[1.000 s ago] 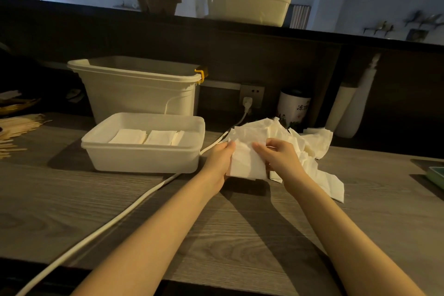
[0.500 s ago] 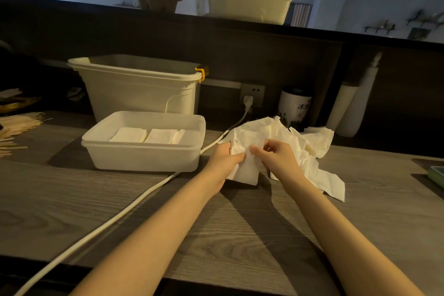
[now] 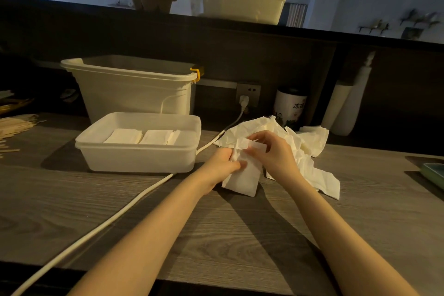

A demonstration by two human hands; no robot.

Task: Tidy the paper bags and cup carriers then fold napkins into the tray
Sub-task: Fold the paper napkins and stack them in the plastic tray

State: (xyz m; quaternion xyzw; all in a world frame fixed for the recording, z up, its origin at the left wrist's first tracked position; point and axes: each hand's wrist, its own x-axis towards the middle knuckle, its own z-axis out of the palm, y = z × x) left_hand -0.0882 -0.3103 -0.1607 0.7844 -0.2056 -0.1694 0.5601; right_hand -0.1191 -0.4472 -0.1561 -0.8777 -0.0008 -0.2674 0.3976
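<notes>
Both hands, left (image 3: 222,163) and right (image 3: 274,155), pinch one napkin (image 3: 243,179) above the surface (image 3: 216,235). Loose napkin pile (image 3: 305,142) behind. Tray (image 3: 137,158) at left holds folded napkins (image 3: 141,136).

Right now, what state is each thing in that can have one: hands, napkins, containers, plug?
left hand: gripping the napkin's left edge
right hand: pinching the napkin's top
napkin: partly folded, held just above the counter
napkin pile: loose, crumpled
tray: open, folded napkins lying flat inside
tall bin: lid off
plug: in the wall socket
</notes>
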